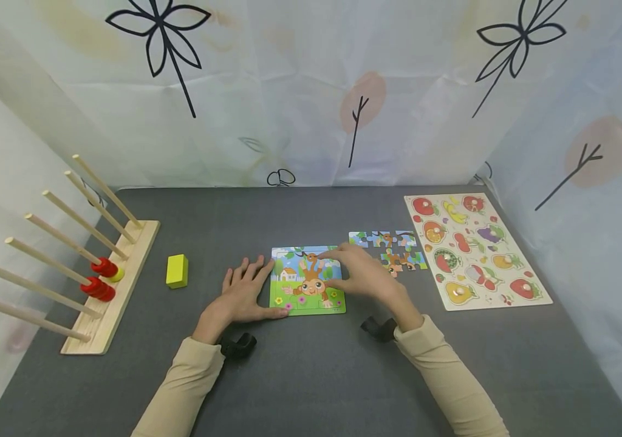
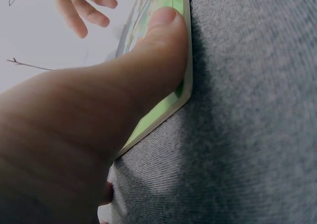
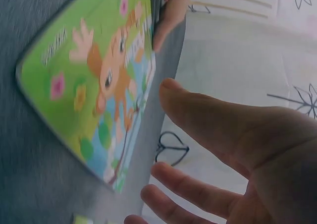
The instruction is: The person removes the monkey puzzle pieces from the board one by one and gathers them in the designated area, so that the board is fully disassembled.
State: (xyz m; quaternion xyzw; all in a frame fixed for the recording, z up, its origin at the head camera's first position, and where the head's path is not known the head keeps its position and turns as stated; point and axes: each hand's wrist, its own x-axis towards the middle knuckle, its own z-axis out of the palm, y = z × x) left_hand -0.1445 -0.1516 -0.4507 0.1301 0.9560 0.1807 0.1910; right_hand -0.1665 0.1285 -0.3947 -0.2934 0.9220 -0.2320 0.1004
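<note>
A monkey picture puzzle board (image 1: pixel 283 297) lies flat on the grey table between the hands. My left hand (image 1: pixel 242 298) is at its left side with fingers spread. In the left wrist view the left thumb (image 2: pixel 161 50) rests along the board's near edge. Above the board's right part is my right hand (image 1: pixel 367 274), its thumb and fingers apart; the right wrist view shows nothing between them. Loose jigsaw pieces (image 1: pixel 362 239) with a similar picture lie beyond the right hand, some joined and partly hidden by it.
A wooden peg rack (image 1: pixel 138 237) with several red and yellow rings stands at the left. Beside it is a yellow block (image 1: pixel 177 271). A fruit picture board (image 1: pixel 486 288) lies at the right. Patterned cloth (image 1: pixel 300 109) hangs behind the grey table (image 1: pixel 311 388).
</note>
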